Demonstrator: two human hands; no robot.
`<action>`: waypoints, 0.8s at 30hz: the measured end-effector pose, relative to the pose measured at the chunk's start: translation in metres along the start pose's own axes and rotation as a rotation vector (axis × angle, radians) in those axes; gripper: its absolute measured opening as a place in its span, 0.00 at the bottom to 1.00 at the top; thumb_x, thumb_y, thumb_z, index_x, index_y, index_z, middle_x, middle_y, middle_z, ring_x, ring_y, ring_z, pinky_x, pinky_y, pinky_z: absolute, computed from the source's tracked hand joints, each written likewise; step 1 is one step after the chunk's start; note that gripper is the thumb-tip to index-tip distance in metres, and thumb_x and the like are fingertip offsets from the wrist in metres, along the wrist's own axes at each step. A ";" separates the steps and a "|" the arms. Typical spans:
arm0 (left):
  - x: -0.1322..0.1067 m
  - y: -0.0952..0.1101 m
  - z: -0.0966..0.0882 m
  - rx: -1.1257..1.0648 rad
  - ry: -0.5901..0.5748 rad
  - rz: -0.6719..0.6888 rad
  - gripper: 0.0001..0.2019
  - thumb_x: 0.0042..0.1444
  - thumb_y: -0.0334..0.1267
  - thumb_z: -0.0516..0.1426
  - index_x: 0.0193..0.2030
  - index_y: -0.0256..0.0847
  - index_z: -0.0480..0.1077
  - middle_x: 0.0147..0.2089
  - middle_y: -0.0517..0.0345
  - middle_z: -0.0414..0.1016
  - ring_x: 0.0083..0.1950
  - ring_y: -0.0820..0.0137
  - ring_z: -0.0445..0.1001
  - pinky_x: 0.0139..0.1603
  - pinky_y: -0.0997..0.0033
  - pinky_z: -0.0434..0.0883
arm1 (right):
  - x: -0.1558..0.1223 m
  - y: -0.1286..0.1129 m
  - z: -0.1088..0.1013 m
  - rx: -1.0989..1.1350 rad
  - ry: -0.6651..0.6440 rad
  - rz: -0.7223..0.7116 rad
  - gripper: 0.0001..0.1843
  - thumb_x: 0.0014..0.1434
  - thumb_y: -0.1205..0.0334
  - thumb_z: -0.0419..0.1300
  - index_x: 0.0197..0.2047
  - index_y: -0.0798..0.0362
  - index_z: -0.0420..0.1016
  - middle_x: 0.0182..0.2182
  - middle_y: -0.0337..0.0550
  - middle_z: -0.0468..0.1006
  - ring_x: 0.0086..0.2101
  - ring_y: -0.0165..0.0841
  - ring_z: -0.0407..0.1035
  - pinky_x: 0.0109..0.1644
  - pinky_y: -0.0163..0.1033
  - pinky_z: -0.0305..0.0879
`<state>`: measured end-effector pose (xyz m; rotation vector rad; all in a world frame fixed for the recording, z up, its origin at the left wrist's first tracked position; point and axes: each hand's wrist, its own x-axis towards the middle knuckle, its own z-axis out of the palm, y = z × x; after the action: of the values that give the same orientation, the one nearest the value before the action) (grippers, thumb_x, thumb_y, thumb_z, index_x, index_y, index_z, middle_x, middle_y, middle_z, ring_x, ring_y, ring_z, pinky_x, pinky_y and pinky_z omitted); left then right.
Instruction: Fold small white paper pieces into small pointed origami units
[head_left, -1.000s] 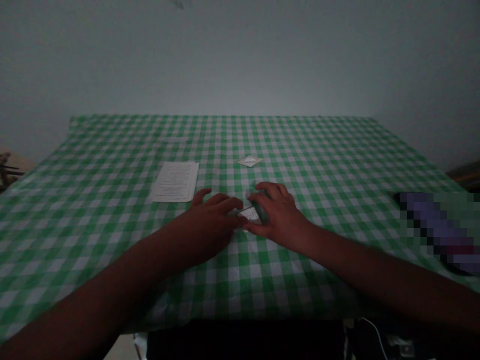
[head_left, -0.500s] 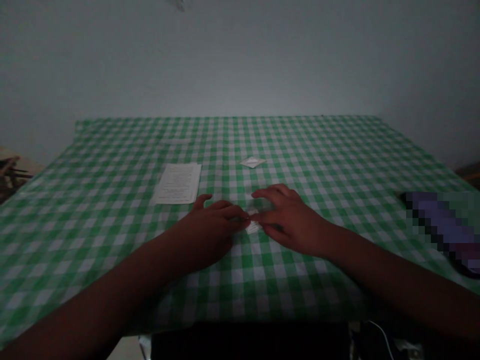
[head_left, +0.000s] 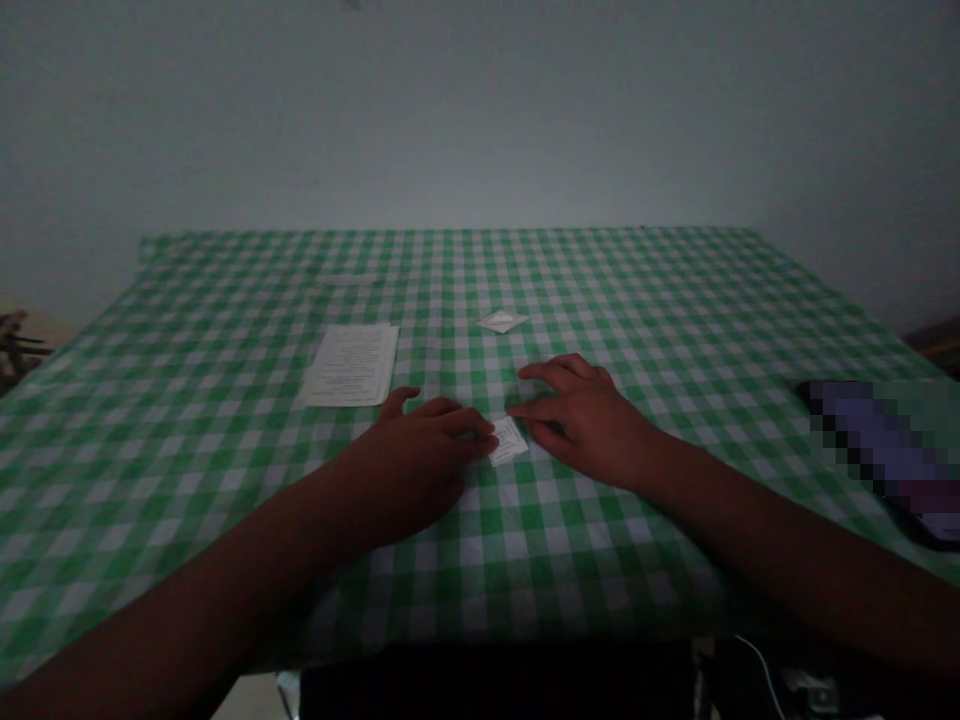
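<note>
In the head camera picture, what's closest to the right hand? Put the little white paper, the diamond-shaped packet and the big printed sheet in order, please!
1. Small white paper slip: right beside the fingertips of the right hand, toward the left.
2. White diamond-shaped packet: farther ahead, up the table.
3. Printed paper sheet: farthest, off to the left.

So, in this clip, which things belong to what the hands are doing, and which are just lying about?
Things:
left hand, touching the edge of a small printed paper
right hand, right beside that paper

Rest:
printed sheet
small white paper
checked tablecloth
pixelated object
</note>
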<state>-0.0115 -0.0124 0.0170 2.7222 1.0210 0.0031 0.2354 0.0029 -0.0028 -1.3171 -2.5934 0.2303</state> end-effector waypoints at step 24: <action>0.003 0.013 0.004 0.083 0.076 -0.074 0.25 0.55 0.28 0.53 0.59 0.49 0.68 0.63 0.58 0.71 0.62 0.57 0.68 0.66 0.33 0.46 | -0.004 -0.023 0.001 -0.340 -0.063 -0.131 0.14 0.68 0.63 0.53 0.53 0.50 0.75 0.39 0.46 0.72 0.42 0.41 0.58 0.42 0.47 0.45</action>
<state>-0.0005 -0.0211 0.0153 2.7763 1.1679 0.0535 0.2197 -0.0134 0.0008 -1.2470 -2.8517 -0.2031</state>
